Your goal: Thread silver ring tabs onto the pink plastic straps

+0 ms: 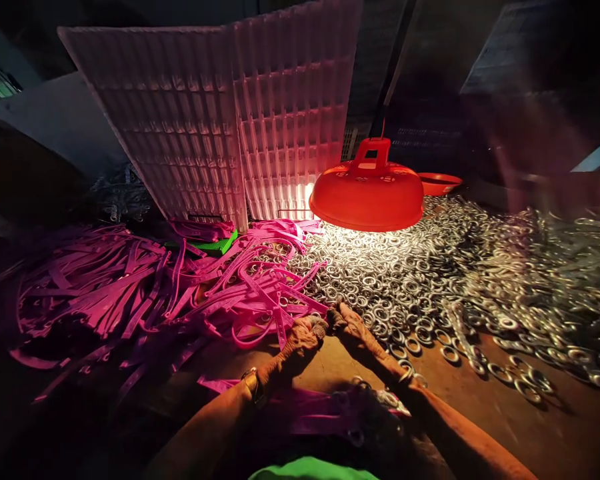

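The fingers of the left hand (306, 333) and right hand (351, 323) are bent and brought close together at the near edge of the heaps. Grey and dark coverings wrap some fingertips. The end of a pink strap (305, 299) reaches the narrow space between the hands; whether either hand grips it, or a ring, cannot be told. A wristwatch (253, 385) circles the left wrist.

Beyond and to the left of the hands lies a tangled heap of pink straps (145, 280), flat, narrow and flexible, some looped and overlapping. Any fine marking on them is too small to read. To the right spreads a broad heap of metal rings (405, 267), silvery and round with open centres; its near fringe thins into scattered rings, some linked in short rows. The two heaps meet just beyond the fingers.

Bare brown tabletop (500, 413) shows between the ring heap's near edge and the right forearm, with a smaller patch between the wrists. More pink straps and rings lie between the forearms, above green cloth (313, 469).

A green tray (220, 245) sits among the straps. Farther out, a red lampshade (367, 197) hangs over the rings, and ribbed panels (290, 100) stand upright at the far left.
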`<action>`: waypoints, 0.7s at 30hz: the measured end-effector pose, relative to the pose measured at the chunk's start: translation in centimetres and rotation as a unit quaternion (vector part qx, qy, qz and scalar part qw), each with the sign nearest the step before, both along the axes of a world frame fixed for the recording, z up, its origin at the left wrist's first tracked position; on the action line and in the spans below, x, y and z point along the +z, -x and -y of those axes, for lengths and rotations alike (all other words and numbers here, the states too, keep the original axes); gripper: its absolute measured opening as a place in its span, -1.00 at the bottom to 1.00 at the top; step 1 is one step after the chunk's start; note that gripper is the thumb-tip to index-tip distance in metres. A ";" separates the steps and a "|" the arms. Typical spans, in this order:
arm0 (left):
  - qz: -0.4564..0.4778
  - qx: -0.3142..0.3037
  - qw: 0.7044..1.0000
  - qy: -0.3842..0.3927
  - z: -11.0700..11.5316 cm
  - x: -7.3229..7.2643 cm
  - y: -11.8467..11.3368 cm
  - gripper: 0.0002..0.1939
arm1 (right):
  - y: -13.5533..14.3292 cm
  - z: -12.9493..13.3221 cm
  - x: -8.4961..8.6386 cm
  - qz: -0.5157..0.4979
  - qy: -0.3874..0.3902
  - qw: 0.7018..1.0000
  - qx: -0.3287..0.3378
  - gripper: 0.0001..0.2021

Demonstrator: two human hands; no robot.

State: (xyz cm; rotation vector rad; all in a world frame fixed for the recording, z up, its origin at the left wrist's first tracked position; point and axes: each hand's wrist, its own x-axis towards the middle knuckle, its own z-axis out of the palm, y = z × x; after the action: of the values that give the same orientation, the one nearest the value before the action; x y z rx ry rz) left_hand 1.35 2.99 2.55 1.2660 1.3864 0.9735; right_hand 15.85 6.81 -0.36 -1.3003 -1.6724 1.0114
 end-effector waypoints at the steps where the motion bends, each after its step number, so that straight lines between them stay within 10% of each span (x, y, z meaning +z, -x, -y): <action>1: 0.028 -0.015 0.999 0.020 -0.3 0.2 -0.4 -0.61 | 0.1 0.0 0.6 -0.001 0.002 1.000 -0.009 -0.67; 6: 0.160 -0.045 0.973 0.163 -0.6 3.1 -0.2 -0.74 | -0.1 2.0 4.6 -0.009 0.029 0.993 0.114 -0.65; 12: 0.110 -0.156 0.954 0.232 2.4 7.4 2.2 -0.77 | -1.8 8.9 6.4 0.053 -0.035 0.980 0.189 -0.71; 21: 0.226 -0.258 0.907 0.244 8.1 4.8 2.3 -0.61 | -2.9 14.7 3.3 0.079 0.028 0.987 0.135 -0.75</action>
State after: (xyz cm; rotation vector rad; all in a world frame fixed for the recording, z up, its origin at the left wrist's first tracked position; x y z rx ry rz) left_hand -0.95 -5.10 7.31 0.8770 0.7940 0.4608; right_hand 18.78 -7.86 2.92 -1.2382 -1.9944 1.1430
